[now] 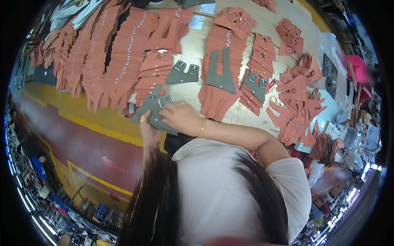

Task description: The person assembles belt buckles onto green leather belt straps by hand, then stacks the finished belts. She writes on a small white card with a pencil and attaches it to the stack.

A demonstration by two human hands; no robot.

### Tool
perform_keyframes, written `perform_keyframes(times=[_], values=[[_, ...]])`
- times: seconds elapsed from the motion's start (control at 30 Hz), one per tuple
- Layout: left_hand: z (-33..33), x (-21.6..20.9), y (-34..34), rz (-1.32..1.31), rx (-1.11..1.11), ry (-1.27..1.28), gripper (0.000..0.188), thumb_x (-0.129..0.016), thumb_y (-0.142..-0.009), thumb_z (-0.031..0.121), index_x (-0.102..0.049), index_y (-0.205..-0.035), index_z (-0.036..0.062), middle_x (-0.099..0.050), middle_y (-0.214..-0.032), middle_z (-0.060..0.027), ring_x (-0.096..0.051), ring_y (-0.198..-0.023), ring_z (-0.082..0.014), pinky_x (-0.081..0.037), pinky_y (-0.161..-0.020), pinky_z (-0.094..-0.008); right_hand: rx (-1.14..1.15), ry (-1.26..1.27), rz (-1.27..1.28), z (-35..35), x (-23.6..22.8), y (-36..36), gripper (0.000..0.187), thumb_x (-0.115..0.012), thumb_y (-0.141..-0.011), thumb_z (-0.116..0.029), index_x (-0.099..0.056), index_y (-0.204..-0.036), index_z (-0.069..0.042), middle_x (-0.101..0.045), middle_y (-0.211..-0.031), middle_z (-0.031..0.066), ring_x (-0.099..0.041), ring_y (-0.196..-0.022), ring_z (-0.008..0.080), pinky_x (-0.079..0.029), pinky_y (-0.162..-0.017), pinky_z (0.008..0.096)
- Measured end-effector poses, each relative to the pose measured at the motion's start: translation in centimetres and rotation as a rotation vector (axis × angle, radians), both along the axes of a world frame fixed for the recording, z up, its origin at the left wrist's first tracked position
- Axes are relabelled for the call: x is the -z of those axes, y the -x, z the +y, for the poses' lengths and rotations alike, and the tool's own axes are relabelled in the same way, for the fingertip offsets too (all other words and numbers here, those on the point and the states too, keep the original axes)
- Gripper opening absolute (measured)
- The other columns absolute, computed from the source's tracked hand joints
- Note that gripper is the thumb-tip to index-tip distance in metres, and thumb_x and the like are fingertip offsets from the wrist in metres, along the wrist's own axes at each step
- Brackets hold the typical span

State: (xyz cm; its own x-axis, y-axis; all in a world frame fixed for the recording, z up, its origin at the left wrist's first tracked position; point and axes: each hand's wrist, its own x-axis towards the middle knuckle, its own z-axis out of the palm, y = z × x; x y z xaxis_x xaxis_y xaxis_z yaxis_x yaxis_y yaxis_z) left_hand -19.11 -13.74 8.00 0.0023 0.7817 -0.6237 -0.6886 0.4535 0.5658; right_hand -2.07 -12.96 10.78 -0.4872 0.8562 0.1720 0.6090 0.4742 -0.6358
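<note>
Your left hand (150, 133) gripped the dark green pieces (154, 110) from below, most of its fingers hidden, while your right hand (179, 117) rested bent fingers on top, beside a buckle (164, 101). The pieces sat at the tabletop's (189, 92) near edge, partly over the floor (119, 129); a slack left grip could have dropped them. Your right forearm (236, 133) could have nudged the salmon stack (217, 104). Bare tabletop lay just beyond your right hand.
</note>
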Motion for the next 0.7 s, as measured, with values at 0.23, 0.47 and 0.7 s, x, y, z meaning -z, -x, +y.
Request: perform_keyframes(times=[0.23, 0.47, 0.7], values=[[-0.3, -0.3, -2.0, 0.005, 0.045, 0.138, 0.05, -0.051, -0.09, 0.025, -0.041, -0.135, 0.0041, -0.053, -0.127, -0.0146, -0.054, -0.116, -0.0288, -0.043, -0.1, -0.0434, 0.271, 0.407, 0.302, 0.6, 1.4, -4.1, 0.038, -0.07, -0.082, -0.025, -0.059, -0.113, -0.006, -0.057, -0.103, 0.011, -0.06, -0.084, 0.0277, -0.048, -0.077, 0.037], [0.6, -1.4, -3.1, -0.056, 0.268, 0.101, 0.05, -0.051, -0.091, 0.031, -0.043, -0.131, 0.0013, -0.056, -0.122, -0.0149, -0.057, -0.11, -0.0276, -0.046, -0.096, -0.0431, 0.299, 0.456, 0.468, 1.6, 0.3, -5.0, 0.029, -0.068, -0.084, -0.018, -0.06, -0.109, -0.005, -0.059, -0.095, 0.0128, -0.063, -0.083, 0.027, -0.049, -0.072, 0.0356], [0.6, -1.7, -3.5, -0.147, 0.29, 0.021, 0.057, -0.058, -0.089, 0.03, -0.038, -0.135, 0.002, -0.054, -0.122, -0.0139, -0.057, -0.107, -0.025, -0.046, -0.096, -0.0439, 0.349, 0.608, 0.676, 1.8, -1.6, -3.8, 0.025, -0.059, -0.091, -0.01, -0.055, -0.114, -0.004, -0.057, -0.102, 0.0116, -0.067, -0.068, 0.0197, -0.052, -0.064, 0.0289]])
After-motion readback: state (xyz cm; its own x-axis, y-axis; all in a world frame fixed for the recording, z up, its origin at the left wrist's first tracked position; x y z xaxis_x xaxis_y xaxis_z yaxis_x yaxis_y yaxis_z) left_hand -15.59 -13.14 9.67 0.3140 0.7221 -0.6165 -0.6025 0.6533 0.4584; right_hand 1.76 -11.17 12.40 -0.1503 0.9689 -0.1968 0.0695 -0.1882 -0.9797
